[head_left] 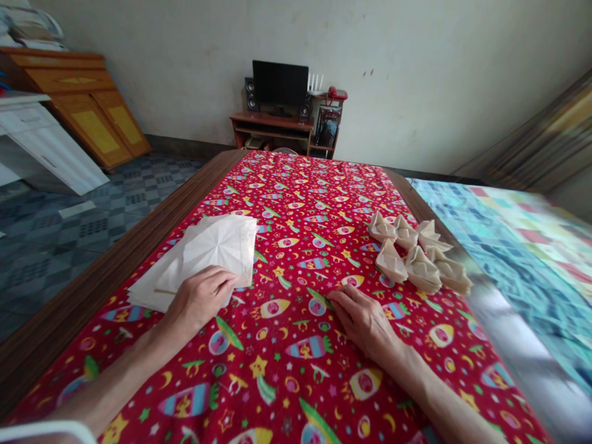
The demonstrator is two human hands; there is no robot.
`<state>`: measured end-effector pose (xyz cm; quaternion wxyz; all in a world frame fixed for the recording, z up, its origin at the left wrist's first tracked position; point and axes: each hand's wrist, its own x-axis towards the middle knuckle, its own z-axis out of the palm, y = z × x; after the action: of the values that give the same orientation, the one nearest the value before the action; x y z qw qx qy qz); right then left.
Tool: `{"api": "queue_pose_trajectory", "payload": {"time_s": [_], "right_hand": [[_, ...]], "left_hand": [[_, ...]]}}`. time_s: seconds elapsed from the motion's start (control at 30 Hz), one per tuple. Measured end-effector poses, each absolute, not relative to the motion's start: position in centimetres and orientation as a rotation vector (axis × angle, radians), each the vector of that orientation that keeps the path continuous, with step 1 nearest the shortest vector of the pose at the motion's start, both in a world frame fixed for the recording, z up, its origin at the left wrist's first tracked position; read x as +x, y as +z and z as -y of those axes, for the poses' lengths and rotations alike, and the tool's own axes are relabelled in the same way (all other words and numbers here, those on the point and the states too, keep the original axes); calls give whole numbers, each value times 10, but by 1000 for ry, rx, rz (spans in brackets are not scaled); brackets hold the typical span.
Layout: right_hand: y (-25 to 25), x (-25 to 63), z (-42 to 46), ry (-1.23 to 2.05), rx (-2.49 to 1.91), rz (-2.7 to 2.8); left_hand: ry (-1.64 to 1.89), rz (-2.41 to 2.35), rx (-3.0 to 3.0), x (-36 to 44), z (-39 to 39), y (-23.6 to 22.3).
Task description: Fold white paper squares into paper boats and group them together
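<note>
My left hand (203, 296) rests on the near right part of a stack of white paper sheets (217, 240), fingers lightly bent and nothing visibly gripped. The top sheet has creases fanning out from its middle. Palm down on the red patterned tablecloth (287, 302), my right hand (363, 317) has its fingers loosely stretched and holds nothing. Beyond it to the right stand several folded paper shapes (422, 270) with pointed ends, in two rows and apart from the hand.
Dark wooden table edges (176, 216) border the cloth. A bed with a blue patchwork cover (504, 259) lies to the right. At the far wall a desk (272, 120) carries a monitor (280, 85) and speakers. Wooden and white cabinets (87, 105) stand at left.
</note>
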<state>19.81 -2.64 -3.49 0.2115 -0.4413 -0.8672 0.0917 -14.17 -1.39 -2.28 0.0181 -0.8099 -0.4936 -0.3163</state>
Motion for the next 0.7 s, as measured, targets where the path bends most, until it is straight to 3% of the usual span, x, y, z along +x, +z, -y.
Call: {"api": "queue_pose_trajectory", "payload": {"time_s": [0.4, 0.7], "right_hand": [[-32, 193, 26, 215, -1233, 2407], [-31, 194, 26, 216, -1217, 2398]], "left_hand": [[-1180, 2266, -2823, -151, 7, -22], [-1031, 1828, -2832, -147, 12, -23]]}}
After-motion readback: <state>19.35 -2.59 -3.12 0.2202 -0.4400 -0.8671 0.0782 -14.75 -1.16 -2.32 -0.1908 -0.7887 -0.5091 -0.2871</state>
